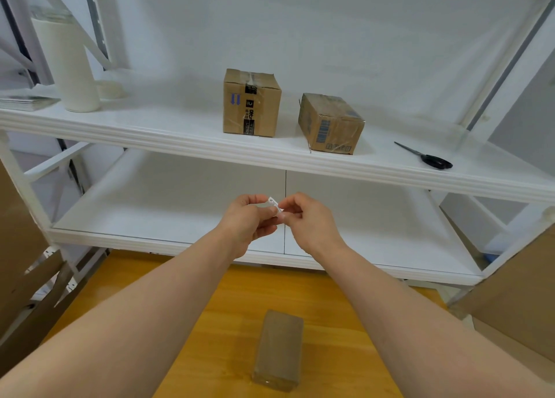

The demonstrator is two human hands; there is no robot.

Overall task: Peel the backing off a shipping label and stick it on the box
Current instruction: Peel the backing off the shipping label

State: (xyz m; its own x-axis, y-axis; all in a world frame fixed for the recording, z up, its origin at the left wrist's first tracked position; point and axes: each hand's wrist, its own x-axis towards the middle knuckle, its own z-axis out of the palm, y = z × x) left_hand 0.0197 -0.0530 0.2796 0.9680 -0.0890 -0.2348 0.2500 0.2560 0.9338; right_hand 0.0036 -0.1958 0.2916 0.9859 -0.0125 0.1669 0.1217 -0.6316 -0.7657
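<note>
A small white shipping label (274,204) is pinched between my left hand (247,222) and my right hand (306,217), held in the air in front of the lower shelf. Fingers of both hands grip its edges; most of the label is hidden by them. Two cardboard boxes stand on the upper shelf: an upright taped box (250,103) and a lower box (330,123) lying to its right with a barcode on its side. A small brown taped box (279,349) lies on the wooden floor below my hands.
Black scissors (426,157) lie at the right of the white upper shelf (150,127). A tall white cylinder (67,64) and a stack of papers (27,101) stand at its left. Flat cardboard (24,262) leans at left, more cardboard (516,301) at right.
</note>
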